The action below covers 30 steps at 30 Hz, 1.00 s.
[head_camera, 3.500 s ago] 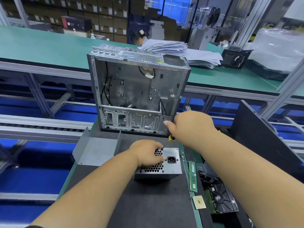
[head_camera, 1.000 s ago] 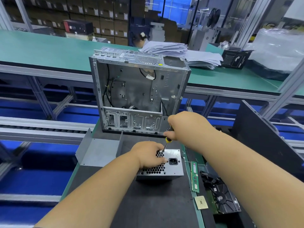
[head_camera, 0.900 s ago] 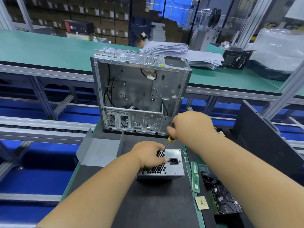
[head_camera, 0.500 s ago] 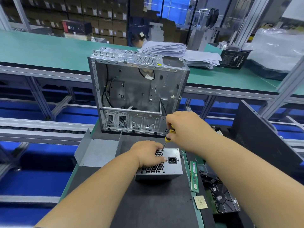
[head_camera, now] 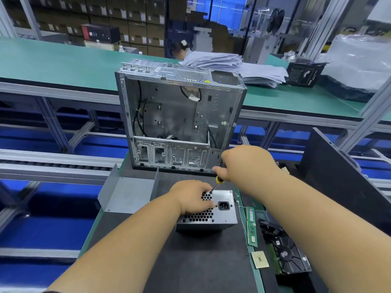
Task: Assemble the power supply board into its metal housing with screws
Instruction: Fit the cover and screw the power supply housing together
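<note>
Power supply (head_camera: 220, 210) sits on the tabletop (head_camera: 190, 261), steadied under the left hand (head_camera: 191, 196). Screwdriver (head_camera: 216, 182) slants down-left from the right hand (head_camera: 245, 163) grip, tip at the vent's far edge. Screw not visible.

A: What blocks the far side?
B: The open computer case (head_camera: 179, 121) stands just behind the power supply (head_camera: 220, 212), and the right hand (head_camera: 247, 163) hangs between them.

A: And the sides?
B: Bare mat (head_camera: 190, 261) in front; metal bracket (head_camera: 127, 193) left, memory stick (head_camera: 251, 227) right.
</note>
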Each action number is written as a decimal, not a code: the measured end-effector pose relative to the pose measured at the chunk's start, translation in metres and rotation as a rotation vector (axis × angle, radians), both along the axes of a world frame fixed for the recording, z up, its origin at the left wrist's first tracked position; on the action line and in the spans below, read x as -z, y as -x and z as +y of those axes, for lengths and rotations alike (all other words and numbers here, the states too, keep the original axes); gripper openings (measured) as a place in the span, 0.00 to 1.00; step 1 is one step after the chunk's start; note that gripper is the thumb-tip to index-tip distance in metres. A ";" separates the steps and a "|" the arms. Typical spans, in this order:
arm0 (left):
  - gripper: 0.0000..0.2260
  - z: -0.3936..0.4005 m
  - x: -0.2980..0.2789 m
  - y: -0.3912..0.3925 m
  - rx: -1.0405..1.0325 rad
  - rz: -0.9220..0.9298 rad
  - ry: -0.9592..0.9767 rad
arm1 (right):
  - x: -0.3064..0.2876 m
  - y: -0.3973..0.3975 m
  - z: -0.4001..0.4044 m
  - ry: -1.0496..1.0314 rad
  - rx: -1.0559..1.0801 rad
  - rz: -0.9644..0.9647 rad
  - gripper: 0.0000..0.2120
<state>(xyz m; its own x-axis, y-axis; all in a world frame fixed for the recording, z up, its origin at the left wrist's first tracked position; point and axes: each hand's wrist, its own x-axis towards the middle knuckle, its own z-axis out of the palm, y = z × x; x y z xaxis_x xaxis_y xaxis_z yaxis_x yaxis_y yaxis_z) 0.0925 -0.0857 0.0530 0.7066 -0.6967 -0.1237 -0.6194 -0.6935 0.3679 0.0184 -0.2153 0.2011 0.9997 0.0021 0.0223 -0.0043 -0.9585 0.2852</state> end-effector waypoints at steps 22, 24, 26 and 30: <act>0.21 0.000 -0.002 0.000 0.003 -0.013 -0.010 | -0.002 0.015 -0.005 -0.275 -0.235 0.003 0.07; 0.21 0.000 -0.001 0.000 -0.001 -0.009 -0.015 | -0.003 0.013 -0.005 -0.241 -0.242 -0.009 0.09; 0.21 0.000 -0.002 0.000 -0.001 -0.011 -0.017 | -0.001 0.009 -0.005 -0.184 -0.231 -0.029 0.07; 0.20 0.000 -0.002 0.002 -0.004 -0.018 -0.012 | 0.008 0.003 -0.003 -0.100 -0.141 -0.073 0.09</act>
<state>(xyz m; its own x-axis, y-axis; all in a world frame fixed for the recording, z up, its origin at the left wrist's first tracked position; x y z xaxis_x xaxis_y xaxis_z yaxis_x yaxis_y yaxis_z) 0.0908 -0.0859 0.0554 0.7114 -0.6927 -0.1189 -0.6235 -0.7001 0.3481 0.0156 -0.2184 0.1932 0.9854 0.1360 0.1023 0.1145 -0.9746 0.1925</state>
